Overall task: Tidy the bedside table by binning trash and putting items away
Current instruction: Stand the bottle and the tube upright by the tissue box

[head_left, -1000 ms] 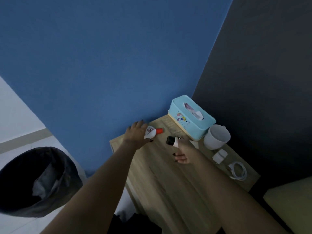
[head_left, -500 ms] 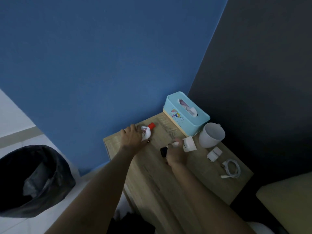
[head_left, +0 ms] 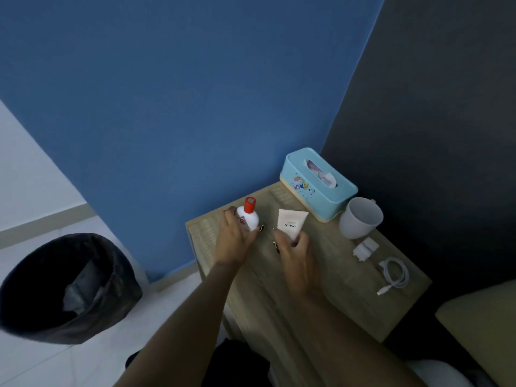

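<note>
My left hand [head_left: 233, 241] grips a small white bottle with a red cap [head_left: 248, 217], held upright over the back left of the wooden bedside table [head_left: 349, 300]. My right hand [head_left: 296, 258] holds a pale cream tube [head_left: 291, 223] with its flat crimped end pointing up; its cap end is hidden in my palm. Both hands hover close together above the tabletop. A black-lined trash bin [head_left: 64, 289] stands on the floor to the left of the table.
A light blue tissue box [head_left: 318, 184] sits at the table's back corner, with a white mug [head_left: 360, 217] beside it. A white charger plug [head_left: 365, 248] and a coiled white cable [head_left: 393, 275] lie on the right side. A yellowish cushion [head_left: 480, 328] is at the right.
Both hands turned their items: the bottle went from lying sideways to upright, and the tube flipped from cap-up to flat end up. The view shifted slightly.
</note>
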Motion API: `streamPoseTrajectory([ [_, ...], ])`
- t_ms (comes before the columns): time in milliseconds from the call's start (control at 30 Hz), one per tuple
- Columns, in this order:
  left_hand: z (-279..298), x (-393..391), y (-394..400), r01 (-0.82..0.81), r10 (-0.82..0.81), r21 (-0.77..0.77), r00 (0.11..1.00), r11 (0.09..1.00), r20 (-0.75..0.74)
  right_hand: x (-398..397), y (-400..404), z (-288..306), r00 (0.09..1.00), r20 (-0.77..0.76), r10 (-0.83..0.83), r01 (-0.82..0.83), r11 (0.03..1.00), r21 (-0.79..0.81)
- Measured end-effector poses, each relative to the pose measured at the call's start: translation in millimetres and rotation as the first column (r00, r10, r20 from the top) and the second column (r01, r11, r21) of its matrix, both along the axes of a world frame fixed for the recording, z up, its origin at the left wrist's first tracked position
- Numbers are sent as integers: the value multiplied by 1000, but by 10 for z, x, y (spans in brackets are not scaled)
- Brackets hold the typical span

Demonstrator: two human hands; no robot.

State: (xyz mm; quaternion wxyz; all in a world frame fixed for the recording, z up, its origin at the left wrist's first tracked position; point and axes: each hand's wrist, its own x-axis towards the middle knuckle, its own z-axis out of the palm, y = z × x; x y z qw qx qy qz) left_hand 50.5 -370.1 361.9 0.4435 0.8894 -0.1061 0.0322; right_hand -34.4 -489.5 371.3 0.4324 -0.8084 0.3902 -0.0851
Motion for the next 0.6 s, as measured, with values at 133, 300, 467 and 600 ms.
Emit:
streamPoseTrajectory([
  [133,-21,-134,42,-74,71,-86,997,994,-43,-39,-41,-111,1000,-23,10,-10,1000,-13],
  [300,-23,-170,40,-85,82,-86,996,993,-29,-83,-10,-61,998,25,62,-63,997,33],
  [467,-56,-129,34,-67,65,-71,998,995,-21,-250,-42,-70,944,37,328,-302,904,-303],
  [600,-66,-142,32,-64,64,-72,998,995,-6,-420,-85,-290,932,37,360,-294,815,-500],
])
